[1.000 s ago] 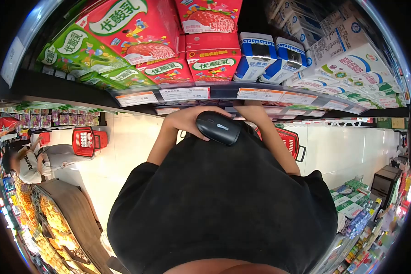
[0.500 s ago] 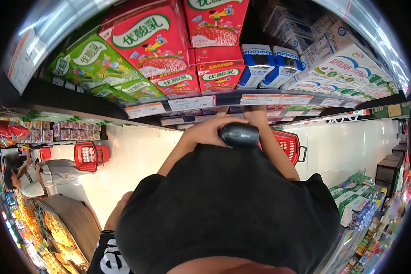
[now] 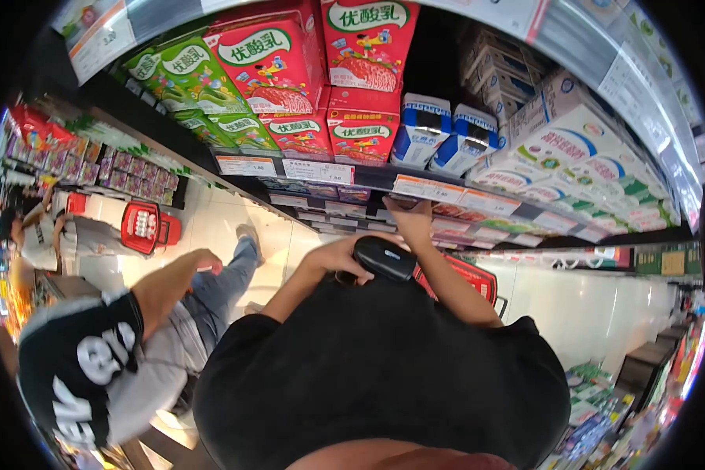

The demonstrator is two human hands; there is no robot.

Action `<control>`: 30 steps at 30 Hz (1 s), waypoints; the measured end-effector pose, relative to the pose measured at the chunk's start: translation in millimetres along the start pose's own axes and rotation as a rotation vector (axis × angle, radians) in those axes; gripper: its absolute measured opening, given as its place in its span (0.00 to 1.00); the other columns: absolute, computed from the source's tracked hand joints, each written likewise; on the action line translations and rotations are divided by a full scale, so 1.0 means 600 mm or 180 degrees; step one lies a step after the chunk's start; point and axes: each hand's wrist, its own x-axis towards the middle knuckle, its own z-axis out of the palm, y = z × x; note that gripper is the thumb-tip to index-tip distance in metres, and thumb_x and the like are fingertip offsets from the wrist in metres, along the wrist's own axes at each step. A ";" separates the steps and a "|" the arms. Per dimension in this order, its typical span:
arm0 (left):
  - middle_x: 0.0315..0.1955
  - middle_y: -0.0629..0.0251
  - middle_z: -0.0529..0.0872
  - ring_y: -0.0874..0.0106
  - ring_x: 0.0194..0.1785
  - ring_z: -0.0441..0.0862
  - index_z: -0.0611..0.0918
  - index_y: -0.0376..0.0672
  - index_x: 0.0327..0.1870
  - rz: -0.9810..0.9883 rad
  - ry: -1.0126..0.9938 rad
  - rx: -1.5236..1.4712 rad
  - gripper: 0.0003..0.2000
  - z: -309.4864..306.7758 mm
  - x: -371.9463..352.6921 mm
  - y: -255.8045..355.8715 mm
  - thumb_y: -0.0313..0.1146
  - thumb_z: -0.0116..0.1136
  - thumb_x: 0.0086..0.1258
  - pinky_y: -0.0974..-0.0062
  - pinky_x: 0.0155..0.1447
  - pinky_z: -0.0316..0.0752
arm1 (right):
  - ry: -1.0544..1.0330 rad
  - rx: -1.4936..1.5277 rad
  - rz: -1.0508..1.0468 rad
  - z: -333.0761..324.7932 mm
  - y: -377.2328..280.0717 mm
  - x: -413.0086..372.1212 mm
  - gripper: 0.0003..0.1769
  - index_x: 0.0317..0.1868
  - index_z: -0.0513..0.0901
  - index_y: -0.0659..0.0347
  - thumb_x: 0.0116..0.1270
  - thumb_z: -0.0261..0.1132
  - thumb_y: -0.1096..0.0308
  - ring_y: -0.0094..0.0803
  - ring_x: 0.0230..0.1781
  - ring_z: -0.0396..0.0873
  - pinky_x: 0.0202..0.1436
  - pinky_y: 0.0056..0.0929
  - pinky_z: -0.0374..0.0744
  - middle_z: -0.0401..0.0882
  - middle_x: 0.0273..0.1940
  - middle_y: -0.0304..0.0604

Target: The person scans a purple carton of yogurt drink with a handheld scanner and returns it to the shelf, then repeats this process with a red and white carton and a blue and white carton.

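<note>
My left hand (image 3: 339, 260) is wrapped round the side of a black rounded device (image 3: 385, 259) with a small white logo, close in front of my chest. My right arm stretches forward past it to the shelving. Just beneath the price-label strip (image 3: 456, 196) is my right hand (image 3: 410, 210), nearest to the packs on a lower shelf; its fingertips are partly hidden by the shelf edge. Above it stand blue-and-white cartons (image 3: 420, 133), red drink boxes (image 3: 364, 125) and green drink boxes (image 3: 182, 69).
A red shopping basket (image 3: 468, 279) is on the floor beyond my right forearm. Close on my left walks a person in a black-and-white shirt (image 3: 94, 360). Farther left, another person (image 3: 39, 235) is beside a red basket (image 3: 142, 227). White cartons (image 3: 580, 157) fill the shelf's right side.
The person on my left has come fully into view beside me. My view has turned slightly, and the black device and my left hand appear lower and farther left.
</note>
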 end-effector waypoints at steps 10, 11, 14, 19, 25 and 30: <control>0.30 0.57 0.79 0.74 0.23 0.75 0.76 0.32 0.51 0.0302 0.1041 -0.1788 0.20 0.072 -0.038 -0.122 0.29 0.64 0.59 0.77 0.27 0.71 | -0.0581 0.0032 -0.0817 -0.042 0.112 0.016 0.27 0.53 0.76 0.68 0.51 0.73 0.75 0.37 0.48 0.81 0.54 0.33 0.77 0.82 0.46 0.52; 0.30 0.57 0.79 0.74 0.23 0.75 0.76 0.32 0.52 0.0388 0.0987 -0.1794 0.20 0.073 -0.041 -0.119 0.31 0.64 0.59 0.77 0.28 0.71 | -0.0571 -0.0151 -0.0838 -0.046 0.126 0.011 0.29 0.53 0.75 0.68 0.49 0.74 0.74 0.40 0.47 0.81 0.53 0.34 0.77 0.81 0.46 0.53; 0.28 0.57 0.78 0.74 0.23 0.74 0.75 0.31 0.52 0.0513 0.0766 -0.1675 0.22 0.059 -0.044 -0.109 0.33 0.64 0.59 0.76 0.27 0.70 | -0.0354 -0.0364 -0.0873 -0.056 0.117 -0.003 0.28 0.51 0.75 0.67 0.49 0.74 0.73 0.43 0.45 0.80 0.52 0.34 0.76 0.79 0.46 0.53; 0.22 0.59 0.76 0.74 0.20 0.71 0.76 0.30 0.53 0.0390 0.0361 -0.1775 0.23 0.025 -0.067 -0.111 0.36 0.64 0.60 0.78 0.25 0.66 | -0.0307 -0.0171 -0.0790 -0.109 0.059 -0.078 0.28 0.54 0.72 0.62 0.51 0.70 0.83 0.31 0.49 0.78 0.55 0.31 0.77 0.77 0.48 0.45; 0.18 0.66 0.72 0.77 0.20 0.69 0.77 0.29 0.49 0.0672 0.0035 -0.1426 0.25 0.004 -0.098 -0.142 0.43 0.64 0.61 0.78 0.26 0.64 | -0.0806 0.3701 0.1275 -0.119 0.072 -0.136 0.39 0.67 0.67 0.54 0.58 0.73 0.55 0.44 0.59 0.75 0.62 0.55 0.74 0.73 0.62 0.45; 0.27 0.63 0.80 0.78 0.23 0.72 0.75 0.35 0.53 0.0069 0.0584 -0.0719 0.25 -0.010 -0.131 -0.103 0.31 0.69 0.55 0.79 0.27 0.68 | -0.1494 0.4993 0.1797 -0.065 0.060 -0.162 0.43 0.68 0.67 0.43 0.56 0.66 0.34 0.32 0.51 0.74 0.39 0.30 0.70 0.74 0.59 0.39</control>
